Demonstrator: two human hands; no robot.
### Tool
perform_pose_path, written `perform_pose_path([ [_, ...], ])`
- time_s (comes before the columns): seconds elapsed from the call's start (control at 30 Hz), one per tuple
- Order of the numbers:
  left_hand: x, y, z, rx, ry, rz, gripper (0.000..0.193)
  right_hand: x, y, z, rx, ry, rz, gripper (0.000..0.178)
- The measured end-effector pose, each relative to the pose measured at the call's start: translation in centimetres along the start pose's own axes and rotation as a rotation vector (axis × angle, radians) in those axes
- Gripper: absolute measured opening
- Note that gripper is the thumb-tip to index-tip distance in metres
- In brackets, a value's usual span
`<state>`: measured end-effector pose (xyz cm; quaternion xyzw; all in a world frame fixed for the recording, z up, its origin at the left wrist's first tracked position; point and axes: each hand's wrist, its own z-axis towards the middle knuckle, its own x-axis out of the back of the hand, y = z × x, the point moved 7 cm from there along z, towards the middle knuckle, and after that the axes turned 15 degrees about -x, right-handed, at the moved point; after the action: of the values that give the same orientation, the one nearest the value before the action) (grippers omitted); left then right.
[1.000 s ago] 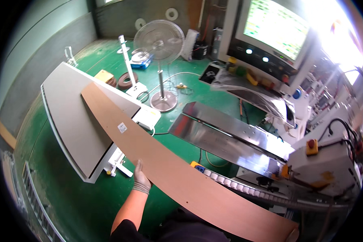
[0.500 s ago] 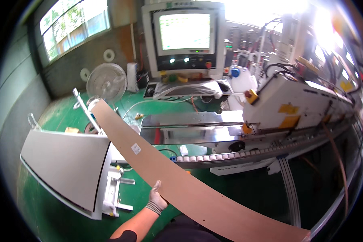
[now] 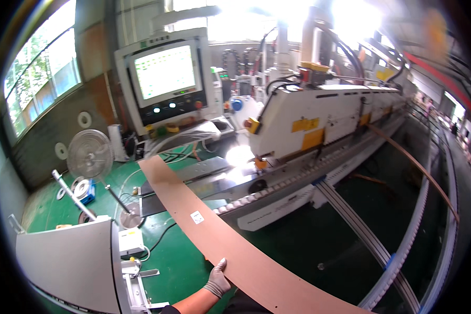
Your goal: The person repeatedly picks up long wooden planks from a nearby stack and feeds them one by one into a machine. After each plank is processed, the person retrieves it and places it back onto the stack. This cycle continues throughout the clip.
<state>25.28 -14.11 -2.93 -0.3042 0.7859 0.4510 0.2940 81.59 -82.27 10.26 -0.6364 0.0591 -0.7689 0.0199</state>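
Note:
A long, narrow brown board [image 3: 246,261] stretches across my front, from the machine's near end down to the lower edge of the view. A small white label [image 3: 197,217] is stuck on its face, and a few small dark holes show in it. My left hand [image 3: 219,279], in a pale glove with a striped cuff, grips the board's near edge. Its thumb lies on top, and the other fingers are hidden underneath. My right hand is out of view, as is the board's near right end.
A long white machine [image 3: 298,120] with a roller track [image 3: 256,198] runs to the far right. Its control screen [image 3: 165,71] stands at the back left. Metal rails [image 3: 353,222] cross the right side. A fan [image 3: 90,154] and a grey panel [image 3: 68,261] stand left.
My view has swung to the right, so the machine and screen sit further left. The board is still in my left hand; my right fingertips at its near end have left the view.

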Motion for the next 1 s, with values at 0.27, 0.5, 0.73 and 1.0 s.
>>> perform_pose_path([
  [0.27,-5.6,-8.3,-4.0,0.345,-0.166,-0.025,0.061,-3.6,-24.1,-15.7,0.582,-0.353,-0.148,0.032],
  [0.5,-8.6,-12.6,-7.2,0.366,-0.185,0.159,0.042,-4.6,-22.9,-11.0,0.387,-0.561,-0.252,0.08],
  [0.73,-6.1,-9.7,1.7,0.377,-0.468,0.262,0.073,-3.5,-10.0,-8.0,0.104,-0.596,-0.319,0.086],
  [1.0,7.3,-16.8,6.1,0.693,-0.45,0.628,0.032,-1.6,5.0,-5.1,-0.272,-0.337,-0.459,0.066],
])
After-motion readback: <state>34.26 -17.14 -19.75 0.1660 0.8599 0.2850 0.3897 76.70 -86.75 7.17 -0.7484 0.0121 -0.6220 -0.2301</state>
